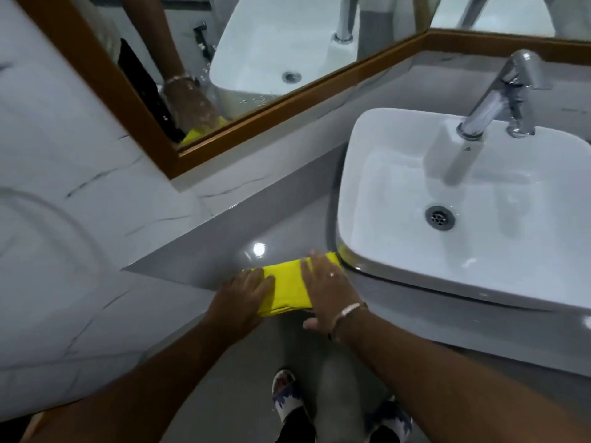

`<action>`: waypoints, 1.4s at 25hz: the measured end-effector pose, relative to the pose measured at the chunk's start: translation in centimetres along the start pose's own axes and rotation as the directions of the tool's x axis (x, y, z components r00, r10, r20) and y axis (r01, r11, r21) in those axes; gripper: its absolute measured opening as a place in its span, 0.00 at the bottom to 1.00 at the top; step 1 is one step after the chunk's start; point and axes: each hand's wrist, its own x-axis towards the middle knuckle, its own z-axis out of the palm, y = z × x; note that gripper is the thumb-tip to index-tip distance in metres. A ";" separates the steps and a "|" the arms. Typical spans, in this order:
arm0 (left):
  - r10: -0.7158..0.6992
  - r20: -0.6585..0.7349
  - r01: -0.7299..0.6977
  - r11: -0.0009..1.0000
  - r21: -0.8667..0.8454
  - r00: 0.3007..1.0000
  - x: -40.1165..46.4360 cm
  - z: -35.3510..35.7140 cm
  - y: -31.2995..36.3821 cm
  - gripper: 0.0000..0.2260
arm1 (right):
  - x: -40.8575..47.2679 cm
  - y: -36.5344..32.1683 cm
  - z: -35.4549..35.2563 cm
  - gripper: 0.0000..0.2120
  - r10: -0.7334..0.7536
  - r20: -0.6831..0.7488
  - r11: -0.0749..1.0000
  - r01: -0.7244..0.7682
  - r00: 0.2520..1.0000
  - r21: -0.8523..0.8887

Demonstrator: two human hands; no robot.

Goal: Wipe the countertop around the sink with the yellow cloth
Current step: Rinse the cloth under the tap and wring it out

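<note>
A folded yellow cloth (287, 286) lies flat on the grey countertop (230, 244), just left of the white sink (367, 199), near the counter's front edge. My left hand (241, 294) presses flat on the cloth's left end. My right hand (326, 289) lies flat on its right end, fingers spread, with a ring and a bracelet. The cloth's far right tip reaches under the sink's rounded corner.
A chrome tap (499, 97) stands at the back of the sink. A wood-framed mirror (287, 100) runs along the back wall, above a grey upstand. A marble-look wall (80, 193) closes the left side. My feet in sandals (287, 398) stand on the floor below.
</note>
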 end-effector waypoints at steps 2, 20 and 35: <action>0.056 -0.008 -0.056 0.998 0.020 0.998 0.0 -0.4 -1.5 0.23 | 2.6 -1.1 -0.3 0.45 0.210 0.044 0.977 -0.208 0.977 -0.050; 0.127 -0.728 -0.416 0.880 -0.231 0.674 9.2 -13.8 15.2 0.37 | -11.1 15.4 -16.5 0.09 -0.761 0.483 -0.072 -0.797 0.433 0.600; 0.168 0.635 0.346 0.720 -0.601 0.754 28.6 -23.1 25.5 0.12 | -6.7 34.8 -14.5 0.06 -0.177 -0.155 0.970 0.146 0.972 -0.194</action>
